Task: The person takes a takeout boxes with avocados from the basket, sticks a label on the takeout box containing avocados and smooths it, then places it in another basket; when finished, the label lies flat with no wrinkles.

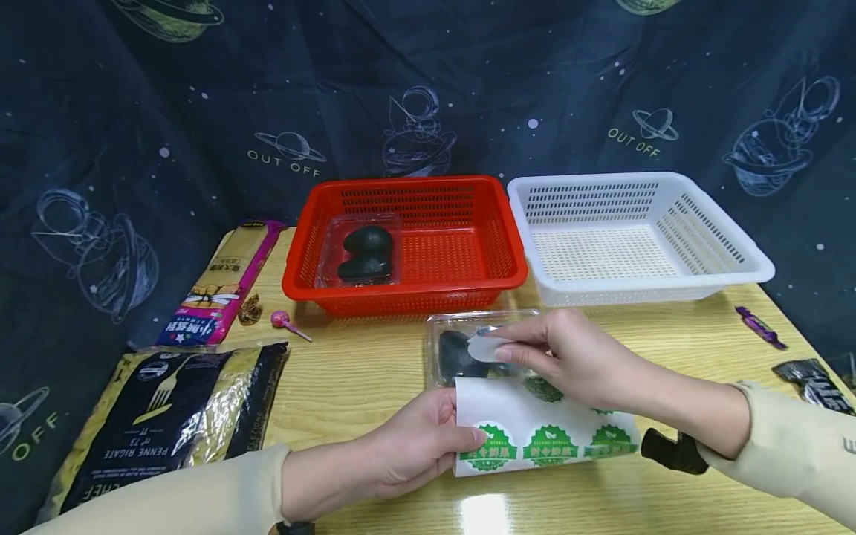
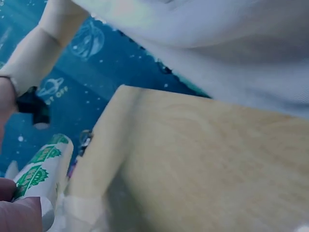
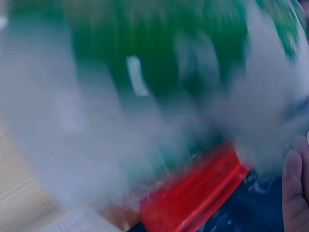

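A white sheet of round green stickers (image 1: 545, 431) lies on the wooden table (image 1: 361, 371); my left hand (image 1: 428, 442) pinches its left edge. In the left wrist view the same sticker sheet (image 2: 41, 166) curls beside my fingertips (image 2: 19, 215). My right hand (image 1: 515, 349) pinches a peeled sticker (image 1: 487, 346), white back up, over a clear plastic clamshell box (image 1: 468, 345) holding a dark avocado (image 1: 458, 355). The right wrist view is a blur of green, white and red, with fingertips (image 3: 293, 179) at its right edge.
A red basket (image 1: 461, 230) behind holds another clear box of dark avocados (image 1: 366, 254). A white basket (image 1: 709, 260) stands to its right. Pasta bags (image 1: 167, 416) (image 1: 224, 282) and a lollipop (image 1: 284, 321) lie left; wrapped sweets (image 1: 762, 327) (image 1: 812, 383) lie right.
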{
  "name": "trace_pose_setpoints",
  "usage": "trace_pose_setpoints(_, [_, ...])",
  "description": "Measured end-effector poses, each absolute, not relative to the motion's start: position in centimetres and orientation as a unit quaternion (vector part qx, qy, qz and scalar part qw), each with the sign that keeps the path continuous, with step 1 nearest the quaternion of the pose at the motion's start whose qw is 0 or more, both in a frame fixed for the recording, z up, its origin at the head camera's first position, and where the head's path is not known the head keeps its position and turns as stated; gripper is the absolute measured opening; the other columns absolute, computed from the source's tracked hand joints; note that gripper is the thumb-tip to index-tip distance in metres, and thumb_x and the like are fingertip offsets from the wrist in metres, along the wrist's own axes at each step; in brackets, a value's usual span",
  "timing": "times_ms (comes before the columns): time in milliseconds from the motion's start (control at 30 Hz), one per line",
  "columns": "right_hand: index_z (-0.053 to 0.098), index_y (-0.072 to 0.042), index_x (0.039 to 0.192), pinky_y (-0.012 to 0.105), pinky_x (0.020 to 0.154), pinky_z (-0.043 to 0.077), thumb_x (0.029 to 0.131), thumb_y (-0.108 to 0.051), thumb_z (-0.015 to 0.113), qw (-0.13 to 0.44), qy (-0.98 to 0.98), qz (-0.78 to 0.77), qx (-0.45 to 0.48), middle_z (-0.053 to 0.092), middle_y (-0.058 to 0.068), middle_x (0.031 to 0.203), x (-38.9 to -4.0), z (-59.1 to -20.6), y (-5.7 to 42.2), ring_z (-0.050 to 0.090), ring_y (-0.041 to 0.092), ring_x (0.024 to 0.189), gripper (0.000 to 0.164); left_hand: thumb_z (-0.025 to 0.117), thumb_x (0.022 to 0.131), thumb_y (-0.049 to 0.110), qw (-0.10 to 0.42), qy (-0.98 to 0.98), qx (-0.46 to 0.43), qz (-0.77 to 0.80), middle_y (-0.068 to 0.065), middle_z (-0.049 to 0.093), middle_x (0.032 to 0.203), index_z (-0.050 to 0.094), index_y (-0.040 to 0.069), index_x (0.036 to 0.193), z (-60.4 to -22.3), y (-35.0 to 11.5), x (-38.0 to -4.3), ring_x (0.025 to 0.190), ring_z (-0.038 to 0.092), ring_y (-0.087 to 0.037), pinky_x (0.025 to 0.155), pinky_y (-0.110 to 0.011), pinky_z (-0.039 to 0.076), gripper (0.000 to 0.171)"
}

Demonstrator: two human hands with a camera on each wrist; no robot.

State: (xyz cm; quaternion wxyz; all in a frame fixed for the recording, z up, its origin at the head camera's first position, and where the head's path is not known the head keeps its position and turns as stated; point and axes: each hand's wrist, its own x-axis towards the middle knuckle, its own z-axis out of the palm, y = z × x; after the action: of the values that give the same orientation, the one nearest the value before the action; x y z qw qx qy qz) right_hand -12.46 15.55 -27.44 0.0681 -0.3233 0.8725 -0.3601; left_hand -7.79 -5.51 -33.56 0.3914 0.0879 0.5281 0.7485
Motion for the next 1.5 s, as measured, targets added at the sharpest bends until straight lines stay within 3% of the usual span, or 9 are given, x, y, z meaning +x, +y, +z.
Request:
trace_pose_setpoints(100, [0.072,-0.005,0.109,0.022,0.049,0.039,0.090,-0.012,0.065,0.082,0.876,-0.386,-0.277,0.071,-0.001,0.082,-13.2,-27.1,16.4,0.042,0.003,0.055,0.021,0.048,0.091,-0.011,0.398,0.521,0.063,0.752,-0.021,0.061,0.120,0.045,-0.012,0.124,-34.5,-5.3,-7.2,0.110,0.059,-0.025,0.093,-0.037,0.048,0.033])
trace_pose_setpoints(300, [0.069,0.002,0.110,0.025,0.067,0.056,0.089,-0.005,0.065,0.087,0.877,-0.420,-0.217,0.072,0.010,0.093,-14.5,-28.1,18.1,0.068,0.016,0.075,0.023,0.044,0.091,-0.014,0.426,0.502,0.032,0.752,-0.017,0.063,0.112,0.045,-0.012,0.120,-37.2,-4.7,-5.4,0.109,0.060,-0.029,0.090,-0.040,0.050,0.029])
trace_pose_setpoints(433, [0.069,0.006,0.108,0.027,0.066,0.057,0.088,-0.004,0.066,0.090,0.874,-0.432,-0.202,0.072,0.014,0.095,-15.1,-29.3,18.7,0.069,0.020,0.077,0.022,0.045,0.090,-0.014,0.420,0.547,-0.003,0.724,-0.016,0.065,0.107,0.042,-0.012,0.120,-38.3,-4.4,-4.7,0.104,0.062,-0.032,0.086,-0.041,0.052,0.030])
trace_pose_setpoints(567, [0.071,0.002,0.107,0.024,0.064,0.055,0.087,-0.006,0.068,0.073,0.888,-0.407,-0.200,0.073,0.010,0.092,-15.5,-30.2,18.8,0.067,0.018,0.075,0.022,0.056,0.090,-0.007,0.380,0.625,-0.043,0.680,-0.021,0.063,0.111,0.035,-0.016,0.128,-38.2,-4.3,-4.9,0.106,0.061,-0.035,0.087,-0.043,0.052,0.045])
trace_pose_setpoints(800, [0.070,-0.004,0.113,0.023,0.072,0.055,0.085,-0.014,0.072,0.057,0.887,-0.393,-0.235,0.071,0.007,0.104,-16.0,-31.1,18.4,0.069,0.015,0.088,0.029,0.067,0.086,0.007,0.318,0.724,-0.085,0.606,-0.036,0.041,0.131,0.013,-0.022,0.139,-37.2,-4.9,-5.1,0.122,0.041,-0.051,0.096,-0.053,0.042,0.082])
trace_pose_setpoints(967, [0.070,-0.008,0.114,0.028,0.077,0.055,0.093,-0.021,0.062,0.050,0.874,-0.409,-0.257,0.070,0.004,0.108,-16.1,-31.4,18.0,0.069,0.017,0.091,0.026,0.068,0.087,0.012,0.293,0.752,-0.091,0.583,-0.036,0.036,0.136,0.011,-0.020,0.141,-36.8,-5.3,-5.0,0.124,0.037,-0.052,0.099,-0.056,0.038,0.085])
trace_pose_setpoints(1067, [0.069,-0.003,0.113,0.030,0.079,0.055,0.096,-0.014,0.057,0.048,0.868,-0.434,-0.238,0.071,0.008,0.106,-16.2,-31.5,17.8,0.069,0.021,0.090,0.024,0.064,0.089,0.011,0.251,0.759,-0.112,0.590,-0.033,0.032,0.140,0.008,-0.016,0.143,-36.4,-5.5,-5.4,0.128,0.032,-0.051,0.103,-0.058,0.033,0.083])
trace_pose_setpoints(1300, [0.065,0.000,0.118,0.026,0.080,0.054,0.086,0.000,0.067,0.070,0.861,-0.471,-0.179,0.067,0.014,0.115,-16.4,-31.6,17.9,0.066,0.023,0.102,0.032,0.053,0.091,0.009,0.136,0.745,-0.160,0.633,-0.025,0.027,0.144,0.014,-0.006,0.146,-35.9,-6.5,-8.5,0.134,0.028,-0.043,0.110,-0.052,0.025,0.070])
trace_pose_setpoints(1500, [0.063,0.001,0.121,0.022,0.079,0.053,0.089,-0.003,0.065,0.083,0.862,-0.482,-0.136,0.067,0.014,0.114,-16.3,-31.3,18.1,0.066,0.022,0.097,0.033,0.057,0.093,0.025,0.143,0.787,-0.071,0.596,-0.021,0.025,0.150,0.020,-0.003,0.147,-36.6,-7.3,-11.3,0.138,0.026,-0.038,0.111,-0.051,0.024,0.071])
